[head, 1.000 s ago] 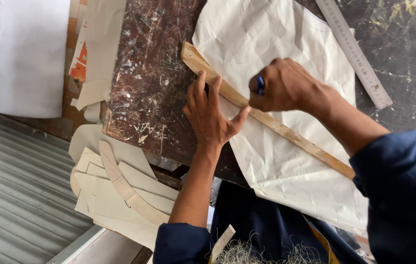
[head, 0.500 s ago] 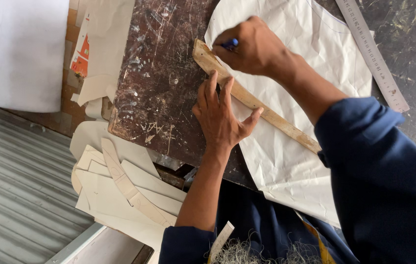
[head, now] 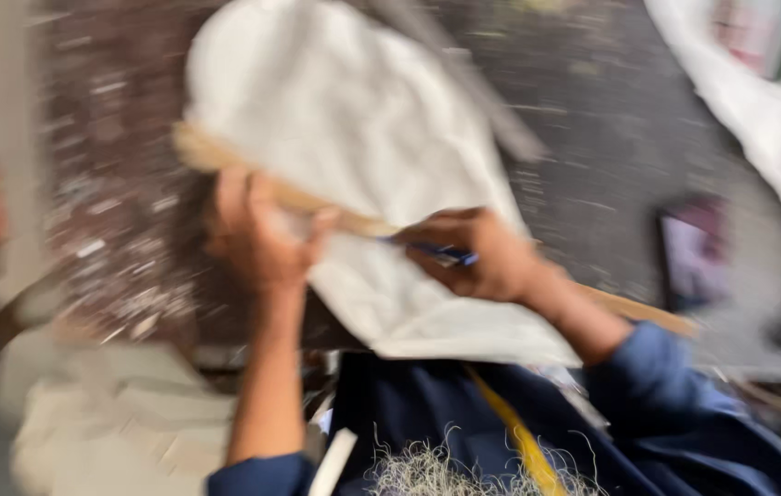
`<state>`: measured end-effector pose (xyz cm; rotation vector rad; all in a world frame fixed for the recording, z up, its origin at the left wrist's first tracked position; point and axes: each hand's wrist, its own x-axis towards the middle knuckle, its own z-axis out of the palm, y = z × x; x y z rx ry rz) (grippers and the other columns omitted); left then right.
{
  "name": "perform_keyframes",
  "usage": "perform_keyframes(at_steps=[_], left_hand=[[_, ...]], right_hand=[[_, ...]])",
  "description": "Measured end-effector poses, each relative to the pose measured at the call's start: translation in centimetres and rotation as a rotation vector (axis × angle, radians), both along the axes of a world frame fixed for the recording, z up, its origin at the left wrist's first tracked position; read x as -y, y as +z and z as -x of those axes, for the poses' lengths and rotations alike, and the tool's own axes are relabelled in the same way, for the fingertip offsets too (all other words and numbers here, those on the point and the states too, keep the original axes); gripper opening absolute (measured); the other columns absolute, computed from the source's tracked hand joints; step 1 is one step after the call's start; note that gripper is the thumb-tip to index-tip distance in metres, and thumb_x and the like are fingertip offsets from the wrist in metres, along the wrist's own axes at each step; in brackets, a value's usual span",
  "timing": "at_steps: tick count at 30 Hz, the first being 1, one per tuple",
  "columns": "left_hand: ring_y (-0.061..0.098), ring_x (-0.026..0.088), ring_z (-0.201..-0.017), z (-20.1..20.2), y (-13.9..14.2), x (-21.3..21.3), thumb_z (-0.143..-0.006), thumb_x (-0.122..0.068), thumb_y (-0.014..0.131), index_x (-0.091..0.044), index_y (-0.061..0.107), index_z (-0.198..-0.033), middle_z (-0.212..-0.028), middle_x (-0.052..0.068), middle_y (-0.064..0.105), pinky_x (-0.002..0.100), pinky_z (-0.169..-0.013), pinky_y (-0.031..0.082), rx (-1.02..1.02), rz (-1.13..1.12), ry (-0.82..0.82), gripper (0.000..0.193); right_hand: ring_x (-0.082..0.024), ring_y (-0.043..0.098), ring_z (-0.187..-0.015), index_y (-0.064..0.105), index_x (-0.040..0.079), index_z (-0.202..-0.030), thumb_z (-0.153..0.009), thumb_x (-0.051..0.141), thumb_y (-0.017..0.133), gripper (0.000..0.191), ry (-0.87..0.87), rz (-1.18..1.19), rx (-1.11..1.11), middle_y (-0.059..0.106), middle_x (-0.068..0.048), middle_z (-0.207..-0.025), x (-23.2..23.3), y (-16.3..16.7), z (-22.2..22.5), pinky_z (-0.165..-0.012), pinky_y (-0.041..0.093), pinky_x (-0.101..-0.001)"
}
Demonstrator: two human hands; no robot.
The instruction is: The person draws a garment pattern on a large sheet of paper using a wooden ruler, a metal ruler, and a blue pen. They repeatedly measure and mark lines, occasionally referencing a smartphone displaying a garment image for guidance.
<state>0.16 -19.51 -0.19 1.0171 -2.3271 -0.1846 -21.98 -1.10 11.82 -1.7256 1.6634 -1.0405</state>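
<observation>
Two hands work on one sheet of white cloth (head: 354, 119), which lies spread on the dark, scratched table (head: 611, 119) with its near edge hanging just over the table's front. Your left hand (head: 257, 230) lies flat, fingers spread and open, pressing down on the wooden ruler (head: 198, 149); it grips nothing. The ruler runs slantwise across the cloth, from the upper left, under your left palm, on beneath your right hand and out past your right wrist, where its far end shows at the table's front edge. Your right hand (head: 469, 253) is closed around a blue pen (head: 441, 253), its tip pointing left and held just beside the ruler's edge, on the cloth; whether the tip touches the cloth cannot be told through the blur. Your two hands sit near each other, apart, with bare cloth between them. A metal ruler (head: 464, 78) lies slantwise on the table, over the cloth's upper right edge. Pale pattern pieces (head: 115, 422) lie stacked below the table at the lower left
</observation>
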Motion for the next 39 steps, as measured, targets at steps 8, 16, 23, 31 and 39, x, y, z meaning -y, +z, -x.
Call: perform_keyframes(at_steps=[8, 16, 23, 31, 39], left_hand=[[0.034, 0.035, -0.149, -0.1, -2.0, -2.2, -0.095, -0.083, 0.044, -0.013, 0.049, -0.150, -0.163, 0.017, 0.036, 0.057, -0.112, 0.030, 0.167, -0.024, -0.006, 0.088], [0.030, 0.039, -0.147, 0.3, 0.5, -4.0, -0.090, -0.056, 0.069, -0.006, 0.056, -0.145, -0.156, 0.017, 0.038, 0.065, -0.119, 0.023, 0.386, -0.061, 0.017, 0.075], [0.039, 0.033, -0.138, 2.9, 2.3, -6.2, -0.093, -0.027, 0.088, -0.001, 0.068, -0.131, -0.144, 0.013, 0.049, 0.052, -0.119, 0.035, 0.355, -0.269, 0.113, 0.050], [0.040, 0.033, -0.146, 4.9, 0.1, -10.7, -0.107, 0.000, 0.069, 0.003, 0.060, -0.143, -0.153, 0.015, 0.041, 0.044, -0.119, 0.040, 0.074, -0.209, 0.101, 0.037], [0.042, 0.027, -0.139, 5.8, -1.3, -12.3, -0.103, -0.007, 0.052, -0.007, 0.057, -0.145, -0.160, 0.005, 0.039, 0.045, -0.114, 0.045, 0.146, 0.007, 0.235, 0.042]], right_hand=[[-0.026, 0.076, -0.096, 0.072, 0.005, -0.119, -0.093, 0.005, 0.071, 0.026, -0.527, -0.083, 0.093, 0.079, -0.012, -0.103, -21.3, 0.7, 2.3, -0.086, 0.057, -0.0376], [-0.016, 0.076, -0.081, 0.066, 0.001, -0.109, -0.100, 0.009, 0.064, 0.012, -1.083, -0.176, 0.081, 0.078, -0.011, -0.099, -37.4, -1.3, 11.2, -0.068, 0.060, -0.0265], [-0.021, 0.066, -0.103, 0.064, 0.007, -0.121, -0.110, 0.005, 0.055, 0.015, -0.874, 0.009, -0.259, 0.076, -0.007, -0.112, -38.5, -2.4, 14.6, -0.088, 0.054, -0.0356], [-0.028, 0.055, -0.113, 0.068, 0.017, -0.121, -0.105, 0.011, 0.060, 0.019, -0.609, -0.158, -0.434, 0.075, 0.000, -0.100, -37.1, -3.6, 18.2, -0.093, 0.031, -0.0431], [-0.025, 0.054, -0.112, 0.068, 0.017, -0.121, -0.106, 0.009, 0.061, 0.018, -0.535, -0.112, -0.394, 0.074, 0.000, -0.106, -35.0, -4.3, 19.1, -0.093, 0.030, -0.0402]])
